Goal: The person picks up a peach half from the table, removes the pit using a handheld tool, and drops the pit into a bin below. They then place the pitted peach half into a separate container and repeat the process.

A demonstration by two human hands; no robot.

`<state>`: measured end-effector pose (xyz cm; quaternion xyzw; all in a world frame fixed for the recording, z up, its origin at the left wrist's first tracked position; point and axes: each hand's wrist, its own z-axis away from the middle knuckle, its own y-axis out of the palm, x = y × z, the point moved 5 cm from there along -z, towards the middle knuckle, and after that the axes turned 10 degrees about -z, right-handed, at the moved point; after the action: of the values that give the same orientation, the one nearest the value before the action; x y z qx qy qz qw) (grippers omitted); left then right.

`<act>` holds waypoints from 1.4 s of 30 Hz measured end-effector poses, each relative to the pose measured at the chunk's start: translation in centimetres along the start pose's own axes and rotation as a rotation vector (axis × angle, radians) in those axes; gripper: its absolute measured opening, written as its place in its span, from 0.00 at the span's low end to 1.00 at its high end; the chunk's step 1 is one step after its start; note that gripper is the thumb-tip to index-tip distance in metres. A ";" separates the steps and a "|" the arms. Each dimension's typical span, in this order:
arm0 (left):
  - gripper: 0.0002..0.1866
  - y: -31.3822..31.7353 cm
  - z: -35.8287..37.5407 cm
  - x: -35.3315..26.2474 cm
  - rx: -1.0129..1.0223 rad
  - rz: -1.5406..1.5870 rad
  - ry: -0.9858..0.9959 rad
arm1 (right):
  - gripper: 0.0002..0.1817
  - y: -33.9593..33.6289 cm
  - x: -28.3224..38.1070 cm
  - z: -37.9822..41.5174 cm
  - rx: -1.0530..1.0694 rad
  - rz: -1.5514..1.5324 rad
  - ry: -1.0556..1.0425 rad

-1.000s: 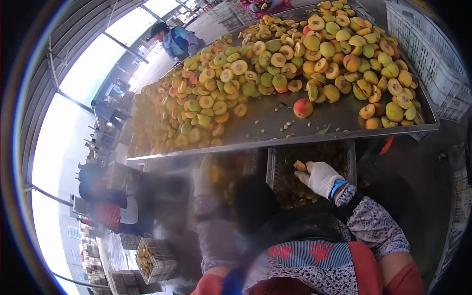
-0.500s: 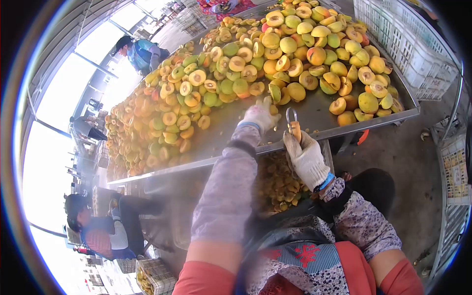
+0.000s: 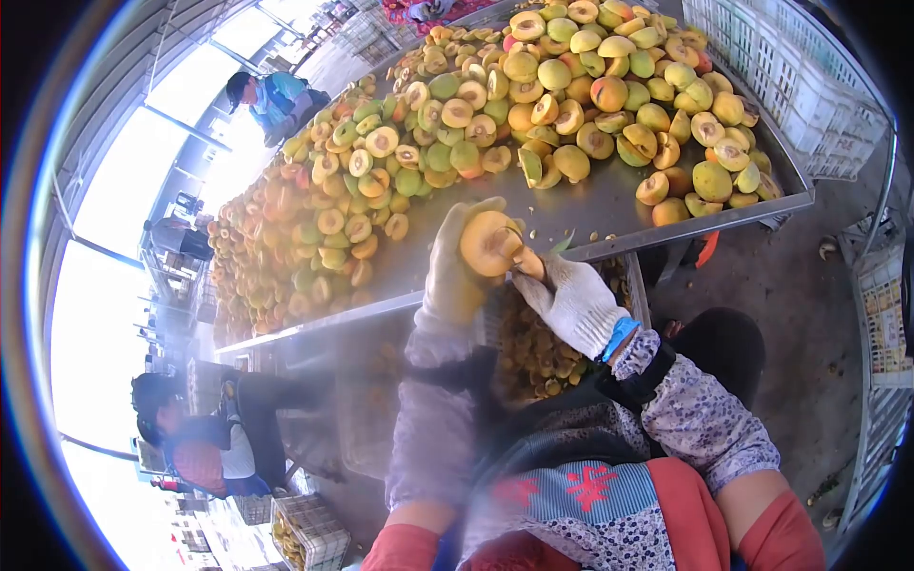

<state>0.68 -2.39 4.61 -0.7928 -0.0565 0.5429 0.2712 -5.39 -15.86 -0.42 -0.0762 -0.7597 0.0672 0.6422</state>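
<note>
Metal sorting table (image 3: pixel 581 205) piled with halved and whole peaches (image 3: pixel 533 90); white crates (image 3: pixel 800 81) at right. Left hand (image 3: pixel 455 271), gloved, closed around peach half (image 3: pixel 489 243), cut face up, held just off table edge. Right hand (image 3: pixel 571 303), gloved, grips tool handle (image 3: pixel 529 264) touching fruit. Crate of pits (image 3: pixel 538 347) below.

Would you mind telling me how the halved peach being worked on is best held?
Cup the halved peach by its rounded skin side, coming from behind and from the left, as the gloved left hand does. Its cut face turns up and toward the right hand, so the fingers should wrap the rim and leave that face open.
</note>
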 end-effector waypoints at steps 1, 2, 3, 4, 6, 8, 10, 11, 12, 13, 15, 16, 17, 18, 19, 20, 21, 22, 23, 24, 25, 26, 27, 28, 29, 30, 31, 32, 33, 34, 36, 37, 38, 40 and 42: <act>0.29 -0.4 0.0 0.1 -0.001 0.002 -0.001 | 0.18 0.3 -0.3 0.0 0.021 0.047 0.035; 0.28 -0.7 0.2 1.2 0.072 0.306 -0.196 | 0.20 0.5 -0.5 0.0 0.041 0.092 0.069; 0.26 -0.3 0.5 1.7 0.144 0.611 -0.391 | 0.20 0.5 -0.2 0.0 0.043 0.093 0.069; 0.26 0.0 0.8 1.5 0.142 0.613 -0.393 | 0.21 0.4 0.1 0.1 0.065 0.112 0.090; 0.23 0.0 1.5 0.6 0.005 0.590 -0.305 | 0.21 0.5 0.2 0.2 0.090 0.128 0.115; 0.22 -0.2 1.7 0.6 0.001 0.604 -0.355 | 0.22 0.6 0.4 0.2 0.132 0.116 0.046; 0.21 -0.7 1.7 2.0 -0.005 0.616 -0.405 | 0.22 0.9 0.4 0.3 0.156 0.115 0.057; 0.22 -1.7 1.0 2.2 -0.006 0.081 -0.001 | 0.22 1.2 0.4 0.4 0.177 0.114 0.064; 0.23 -1.5 1.1 0.3 -0.006 -0.458 0.400 | 0.22 1.4 0.4 0.4 0.180 0.111 0.063; 0.23 -1.8 1.3 0.2 -0.007 -0.462 0.397 | 0.22 1.7 0.4 0.5 0.190 0.047 0.058; 0.25 -2.2 1.7 0.0 0.057 -0.393 0.278 | 0.21 2.9 -0.3 0.9 0.204 -0.019 0.053; 0.25 -2.3 2.2 -0.4 0.055 -0.396 0.276 | 0.20 4.0 -0.8 1.1 0.196 -0.127 0.026; 0.26 -2.4 2.3 0.0 0.011 -0.337 0.137 | 0.20 4.7 -1.4 1.1 0.188 -0.234 -0.003; 0.26 -2.5 2.5 0.6 -0.031 -0.276 -0.003 | 0.20 4.7 -0.7 1.2 0.190 -0.235 -0.004; 0.26 -2.4 2.8 1.0 -0.032 -0.278 -0.006 | 0.17 4.9 -0.1 1.5 0.240 -0.328 0.088; 0.26 -2.6 3.1 1.9 -0.101 -0.316 0.007 | 0.15 5.2 0.0 1.6 0.293 -0.419 0.180; 0.26 -2.7 3.3 2.2 -0.169 -0.354 0.021 | 0.15 5.9 -0.5 1.7 0.297 -0.419 0.179; 0.26 -2.4 3.4 2.2 -0.173 -0.356 0.017 | 0.16 6.8 -1.1 1.7 0.271 -0.506 0.129; 0.26 -2.3 3.5 1.9 -0.259 -0.221 0.045 | 0.17 7.5 -1.5 1.8 0.247 -0.594 0.077; 0.26 -2.2 3.7 1.6 -0.348 -0.090 0.076 | 0.17 7.1 -1.0 2.1 0.258 -0.596 0.073; 0.25 -2.0 3.9 3.2 -0.375 0.102 -0.033 | 0.19 6.5 -0.9 2.4 0.308 -0.594 0.279; 0.22 -2.3 4.0 2.2 -0.399 -0.389 0.168 | 0.21 6.4 -0.5 2.3 0.380 -0.591 0.463; 0.17 -1.9 4.2 8.7 -0.340 0.222 -0.093 | 0.22 6.4 -0.2 2.4 0.380 -0.617 0.546; 0.17 -1.7 4.2 5.9 -0.366 0.024 0.100 | 0.23 6.4 -0.5 2.8 0.396 -0.638 0.623; 0.16 -1.8 4.1 6.3 -0.406 -0.106 0.211 | 0.24 6.4 -0.5 2.7 0.365 -0.650 0.626; 0.17 -1.7 3.9 6.5 -0.336 0.048 0.179 | 0.26 6.2 -0.7 2.2 0.372 -0.522 0.503; 0.16 -2.1 4.1 6.2 -0.327 0.414 -0.054 | 0.29 6.5 -1.8 1.6 0.358 -0.427 0.298; 0.16 -1.3 4.5 5.7 -0.293 0.801 -0.283 | 0.30 6.2 -1.5 1.4 0.379 -0.323 0.299; 0.16 -1.4 4.6 5.6 -0.391 0.770 -0.303 | 0.29 6.7 -1.7 1.0 0.393 -0.333 0.244; 0.15 -1.5 5.4 4.5 -0.475 0.750 -0.334 | 0.28 7.1 -1.3 1.9 0.394 -0.340 0.203; 0.15 -1.3 5.7 3.8 -0.631 0.767 -0.380 | 0.26 7.1 -1.1 2.3 0.334 -0.262 0.155; 0.17 -1.1 5.5 3.8 -0.583 0.766 -0.376 | 0.25 6.5 -0.7 2.0 0.388 -0.238 0.147; 0.19 -1.4 5.5 3.7 -0.530 0.768 -0.371 | 0.24 6.4 -0.1 1.9 0.437 -0.210 0.139; 0.20 -2.1 5.4 3.5 -0.416 0.753 -0.358 | 0.24 6.3 0.4 2.0 0.433 -0.184 0.090; 0.22 -2.5 5.1 3.9 -0.302 0.738 -0.352 | 0.25 6.0 1.1 2.3 0.417 -0.142 -0.009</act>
<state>-1.78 3.12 1.23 -0.6861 0.1064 0.7159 -0.0738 -7.63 -9.75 -0.90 0.1121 -0.7358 0.1780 0.6437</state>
